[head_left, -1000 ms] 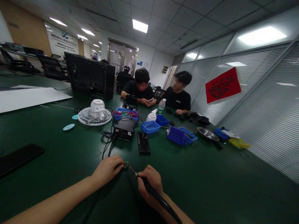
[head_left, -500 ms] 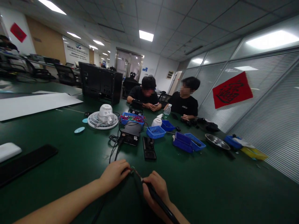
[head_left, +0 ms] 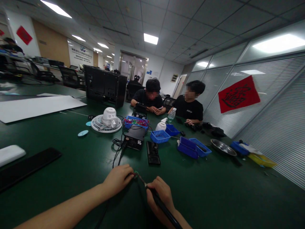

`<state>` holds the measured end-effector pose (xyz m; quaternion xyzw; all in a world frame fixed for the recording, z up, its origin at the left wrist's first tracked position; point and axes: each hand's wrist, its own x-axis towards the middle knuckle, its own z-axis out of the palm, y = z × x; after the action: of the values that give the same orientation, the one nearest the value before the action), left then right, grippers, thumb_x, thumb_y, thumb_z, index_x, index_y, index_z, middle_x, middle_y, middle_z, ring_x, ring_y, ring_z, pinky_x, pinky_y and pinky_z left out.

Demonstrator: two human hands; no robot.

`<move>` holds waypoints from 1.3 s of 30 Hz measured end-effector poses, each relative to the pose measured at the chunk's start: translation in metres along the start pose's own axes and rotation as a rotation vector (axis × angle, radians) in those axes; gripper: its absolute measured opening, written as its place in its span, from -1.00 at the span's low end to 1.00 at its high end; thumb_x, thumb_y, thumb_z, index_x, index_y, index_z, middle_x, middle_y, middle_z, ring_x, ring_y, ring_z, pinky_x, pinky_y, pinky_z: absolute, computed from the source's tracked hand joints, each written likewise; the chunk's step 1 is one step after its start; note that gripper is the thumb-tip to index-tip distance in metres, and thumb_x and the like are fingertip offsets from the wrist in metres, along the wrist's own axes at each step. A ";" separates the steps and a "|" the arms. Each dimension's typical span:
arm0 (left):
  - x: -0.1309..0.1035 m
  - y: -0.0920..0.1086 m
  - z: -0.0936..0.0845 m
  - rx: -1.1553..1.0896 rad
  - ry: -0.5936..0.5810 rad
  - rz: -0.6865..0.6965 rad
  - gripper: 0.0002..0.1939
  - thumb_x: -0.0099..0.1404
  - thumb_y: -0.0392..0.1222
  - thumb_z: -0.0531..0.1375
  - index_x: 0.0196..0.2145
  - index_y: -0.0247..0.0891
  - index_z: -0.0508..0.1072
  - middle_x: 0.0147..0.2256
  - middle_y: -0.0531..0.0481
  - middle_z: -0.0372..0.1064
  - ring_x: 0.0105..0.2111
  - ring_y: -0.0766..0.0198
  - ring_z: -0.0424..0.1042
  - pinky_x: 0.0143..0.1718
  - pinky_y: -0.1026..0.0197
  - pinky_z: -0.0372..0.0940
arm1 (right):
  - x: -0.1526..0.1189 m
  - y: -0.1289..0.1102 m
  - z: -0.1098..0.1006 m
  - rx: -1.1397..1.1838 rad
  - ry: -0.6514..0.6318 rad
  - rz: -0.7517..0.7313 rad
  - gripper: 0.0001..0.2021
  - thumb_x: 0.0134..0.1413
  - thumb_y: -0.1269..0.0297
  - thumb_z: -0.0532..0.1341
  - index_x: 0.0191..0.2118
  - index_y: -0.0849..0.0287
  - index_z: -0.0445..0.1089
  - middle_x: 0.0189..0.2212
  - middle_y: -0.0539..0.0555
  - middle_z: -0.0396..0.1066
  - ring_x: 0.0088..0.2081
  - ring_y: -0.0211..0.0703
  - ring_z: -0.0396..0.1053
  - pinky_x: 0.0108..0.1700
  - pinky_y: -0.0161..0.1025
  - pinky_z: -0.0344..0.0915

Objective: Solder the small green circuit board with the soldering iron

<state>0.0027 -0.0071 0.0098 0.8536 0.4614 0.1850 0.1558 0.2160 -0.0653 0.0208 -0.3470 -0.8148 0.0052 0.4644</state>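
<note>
In the head view my left hand (head_left: pixel 120 177) pinches a small green circuit board (head_left: pixel 136 174) with what looks like a bit of red wire, just above the green table. Its fingers hide part of the board. My right hand (head_left: pixel 160 194) is closed round the black handle of a soldering iron (head_left: pixel 163 207), held like a pen. The iron's thin metal tip points up and left and meets the board or lies right beside it; which of the two I cannot tell. Beyond my hands stands a black soldering iron stand (head_left: pixel 153 153).
Behind the stand are a black power unit (head_left: pixel 134 138) with cables, a blue bin (head_left: pixel 136 121) of boards and wires, and a white fan part (head_left: pixel 106 123). More blue trays (head_left: pixel 160 136) and a metal dish (head_left: pixel 223 147) lie rightward. Two people sit across the table.
The whole scene has shifted slightly right in the picture as my head turned. Both hands keep nearly the same pose, with the iron's tip still at the circuit board.
</note>
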 end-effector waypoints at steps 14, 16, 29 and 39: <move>0.000 -0.004 0.002 -0.009 -0.002 0.021 -0.80 0.35 -0.19 0.02 -0.31 -0.19 0.43 -0.32 0.02 0.40 -0.29 0.25 0.39 -0.27 0.27 0.21 | 0.000 -0.004 -0.001 -0.020 -0.015 0.025 -0.91 0.02 0.46 0.12 -0.37 0.14 0.32 -0.60 -0.01 0.32 -0.55 -0.20 0.21 -0.49 -0.28 0.14; 0.000 -0.004 0.002 -0.008 0.000 0.019 -0.80 0.35 -0.19 0.02 -0.31 -0.18 0.43 -0.32 0.02 0.40 -0.29 0.25 0.39 -0.27 0.27 0.21 | 0.000 -0.005 -0.001 -0.013 -0.011 0.022 -0.90 0.02 0.47 0.12 -0.37 0.14 0.32 -0.60 -0.01 0.31 -0.55 -0.20 0.21 -0.50 -0.27 0.13; -0.001 -0.003 0.000 -0.048 -0.005 0.025 -0.80 0.36 -0.21 0.02 -0.30 -0.17 0.45 -0.32 0.03 0.37 -0.29 0.26 0.38 -0.27 0.28 0.19 | 0.000 -0.004 -0.003 0.035 -0.009 0.038 -0.92 0.03 0.45 0.13 -0.35 0.15 0.34 -0.59 0.00 0.32 -0.54 -0.19 0.21 -0.48 -0.26 0.15; -0.001 -0.003 -0.003 -0.025 -0.037 0.039 -0.76 0.37 -0.19 0.00 -0.27 -0.16 0.46 -0.32 0.02 0.36 -0.28 0.26 0.38 -0.28 0.29 0.20 | 0.004 -0.015 -0.006 0.060 -0.016 0.273 -0.89 0.01 0.48 0.14 -0.43 0.17 0.37 -0.52 0.00 0.38 -0.48 -0.22 0.33 -0.38 -0.31 0.24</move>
<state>-0.0006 -0.0060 0.0108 0.8636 0.4395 0.1778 0.1715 0.2110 -0.0767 0.0323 -0.4405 -0.7631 0.0956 0.4632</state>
